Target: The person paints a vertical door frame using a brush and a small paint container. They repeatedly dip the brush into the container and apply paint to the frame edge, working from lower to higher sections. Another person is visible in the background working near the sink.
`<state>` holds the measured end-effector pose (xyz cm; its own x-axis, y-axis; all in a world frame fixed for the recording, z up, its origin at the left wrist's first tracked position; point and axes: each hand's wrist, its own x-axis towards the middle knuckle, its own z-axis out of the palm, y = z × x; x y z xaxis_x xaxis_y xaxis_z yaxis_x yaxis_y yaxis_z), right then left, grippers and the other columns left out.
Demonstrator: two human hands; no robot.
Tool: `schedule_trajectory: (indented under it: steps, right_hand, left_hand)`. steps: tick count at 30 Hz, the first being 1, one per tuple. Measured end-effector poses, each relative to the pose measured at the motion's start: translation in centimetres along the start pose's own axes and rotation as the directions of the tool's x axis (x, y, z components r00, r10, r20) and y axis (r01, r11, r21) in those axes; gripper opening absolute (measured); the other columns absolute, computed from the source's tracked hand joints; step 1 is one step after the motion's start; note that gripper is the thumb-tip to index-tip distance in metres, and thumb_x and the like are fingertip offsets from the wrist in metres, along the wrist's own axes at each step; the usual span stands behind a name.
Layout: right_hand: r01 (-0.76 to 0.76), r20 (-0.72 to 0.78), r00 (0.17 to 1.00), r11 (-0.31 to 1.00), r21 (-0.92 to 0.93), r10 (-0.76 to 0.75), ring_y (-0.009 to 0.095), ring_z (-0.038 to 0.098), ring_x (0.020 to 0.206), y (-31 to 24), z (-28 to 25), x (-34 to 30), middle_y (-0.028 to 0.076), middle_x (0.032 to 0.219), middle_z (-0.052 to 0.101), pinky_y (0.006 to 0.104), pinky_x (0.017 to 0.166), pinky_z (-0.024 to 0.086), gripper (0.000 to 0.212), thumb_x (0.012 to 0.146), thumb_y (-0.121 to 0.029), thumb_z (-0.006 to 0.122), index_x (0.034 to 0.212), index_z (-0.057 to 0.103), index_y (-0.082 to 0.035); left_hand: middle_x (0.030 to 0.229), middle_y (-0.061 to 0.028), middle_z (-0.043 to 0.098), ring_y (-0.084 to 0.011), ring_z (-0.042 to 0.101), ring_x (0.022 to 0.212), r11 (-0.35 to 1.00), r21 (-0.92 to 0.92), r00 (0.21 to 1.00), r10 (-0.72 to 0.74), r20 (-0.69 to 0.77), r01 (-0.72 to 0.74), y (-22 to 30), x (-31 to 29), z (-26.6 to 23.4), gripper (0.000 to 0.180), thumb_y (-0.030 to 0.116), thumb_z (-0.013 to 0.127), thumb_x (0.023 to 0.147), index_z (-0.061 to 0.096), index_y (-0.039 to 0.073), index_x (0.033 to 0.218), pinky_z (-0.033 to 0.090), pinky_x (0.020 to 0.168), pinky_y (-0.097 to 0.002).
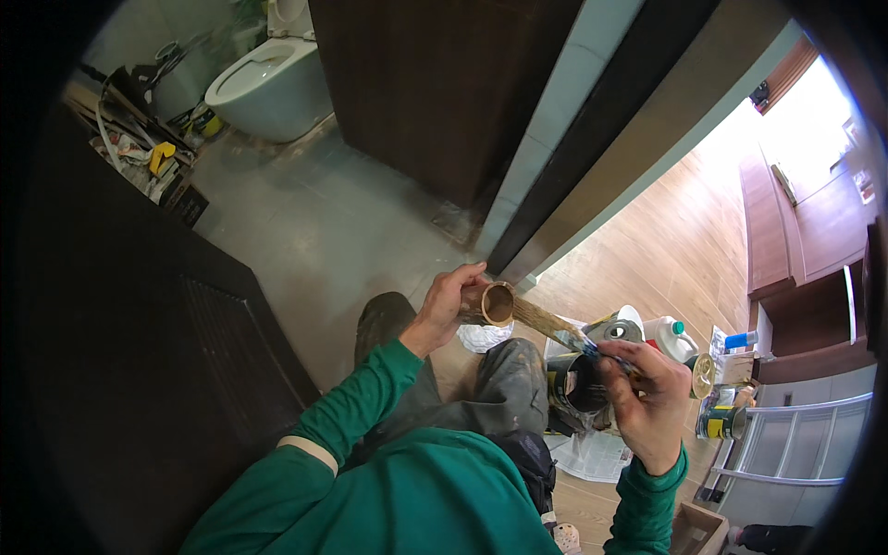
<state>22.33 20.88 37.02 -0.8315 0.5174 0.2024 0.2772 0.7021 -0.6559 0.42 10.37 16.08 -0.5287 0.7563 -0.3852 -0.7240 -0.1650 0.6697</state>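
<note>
Fingers of the left hand (438, 313) wrap a brown tube (474, 304); the right hand (649, 398) pinches a stick (548, 323) that, slipping, could drop toward the can (559, 388).

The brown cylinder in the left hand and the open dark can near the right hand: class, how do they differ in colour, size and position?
Colour: the cylinder is brown with a tan rim; the can is dark with yellow on its side.
Size: the cylinder looks narrower than the can.
Position: the cylinder is gripped in the left hand, while the can sits lower, near the right hand.
Both are round and show an open end.
</note>
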Motion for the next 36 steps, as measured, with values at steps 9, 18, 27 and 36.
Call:
schedule_trajectory:
  steps: [9, 18, 27, 36]
  right_hand:
    - [0.167, 0.178, 0.976, 0.958, -0.234, -0.127, 0.033, 0.069, 0.070, -0.2, 1.9, 1.3, 0.017, 0.081, 0.069, 0.0374, 0.064, 0.053, 0.014, 0.080, -0.001, 0.067, 0.094, 0.071, -0.001]
    - [0.096, 0.028, 0.995, 0.991, -0.095, -0.094, 0.035, 0.067, 0.070, 1.7, 1.8, -0.5, 0.016, 0.079, 0.068, 0.0376, 0.065, 0.054, 0.017, 0.081, -0.002, 0.069, 0.098, 0.071, -0.002]
    - [0.040, -0.016, 0.999, 0.988, -0.149, -0.043, 0.030, 0.067, 0.067, 4.3, 2.8, -4.8, 0.013, 0.083, 0.068, 0.0358, 0.059, 0.052, 0.020, 0.082, -0.003, 0.071, 0.103, 0.071, -0.004]
    - [-0.351, 0.050, 0.887, 0.600, 0.719, 0.459, 0.010, 0.056, 0.062, 9.6, 6.8, -6.2, 0.003, 0.078, 0.064, 0.0225, 0.053, 0.042, 0.020, 0.087, -0.004, 0.064, 0.104, 0.068, 0.006]
  left_hand:
    - [0.086, -0.0139, 0.072, -0.0203, 0.070, 0.076, 0.985, 0.174, 0.999, -0.021, 0.050, 0.012, 0.2, -1.8, 2.6, 0.045, 0.037, 0.055, 0.097, 0.069, -0.006, 0.091, 0.057, 0.072, -0.0327]
    - [0.083, -0.0135, 0.071, -0.0198, 0.069, 0.073, 0.990, 0.140, 1.000, 0.003, 0.031, -0.007, -0.2, -1.7, 2.5, 0.043, 0.035, 0.056, 0.098, 0.068, -0.006, 0.090, 0.056, 0.070, -0.0322]
    - [0.084, -0.0109, 0.071, -0.0186, 0.067, 0.073, 0.998, 0.048, 0.998, -0.036, -0.053, 0.039, -1.4, -0.5, 2.3, 0.042, 0.037, 0.058, 0.097, 0.068, -0.003, 0.088, 0.052, 0.072, -0.0303]
    - [0.076, -0.0134, 0.067, -0.0272, 0.064, 0.066, 0.986, -0.166, 1.000, 0.016, -0.015, -0.018, -0.7, 0.2, -1.1, 0.050, 0.046, 0.046, 0.101, 0.065, 0.001, 0.091, 0.050, 0.059, -0.0390]
